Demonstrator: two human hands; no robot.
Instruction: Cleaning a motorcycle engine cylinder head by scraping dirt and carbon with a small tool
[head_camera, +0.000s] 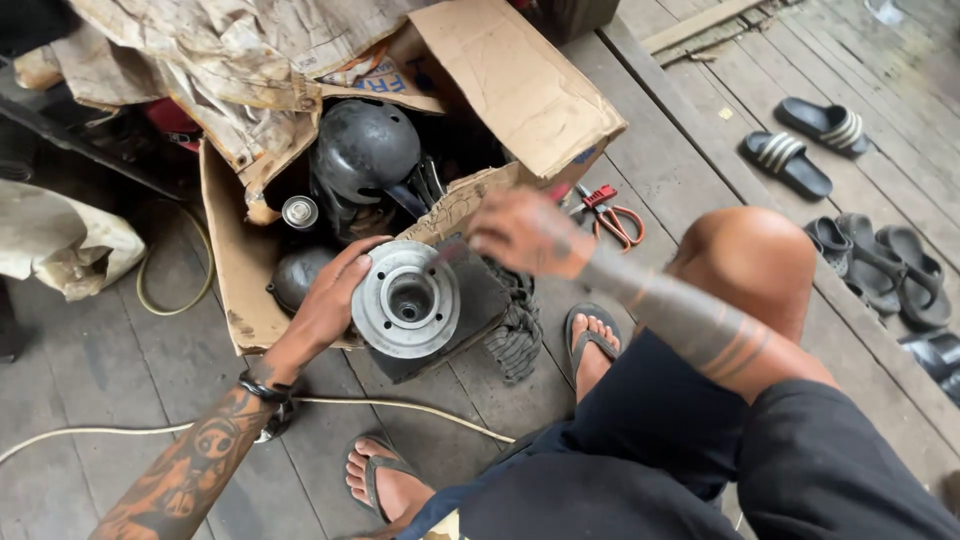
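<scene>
I see my left hand (335, 295) gripping the rim of a round, dull-grey cast-metal flange (408, 298) with a central bore, beside the torn cardboard box (240, 270). My right hand (525, 232) is blurred; I can't tell its grip.

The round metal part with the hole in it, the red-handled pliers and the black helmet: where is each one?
Round metal part (407, 298), head view: on its flat flange.
Red-handled pliers (612, 215), head view: on the handles.
Black helmet (365, 148), head view: on its dome.

Open brown cardboard box (240, 270) on floorboards.
</scene>
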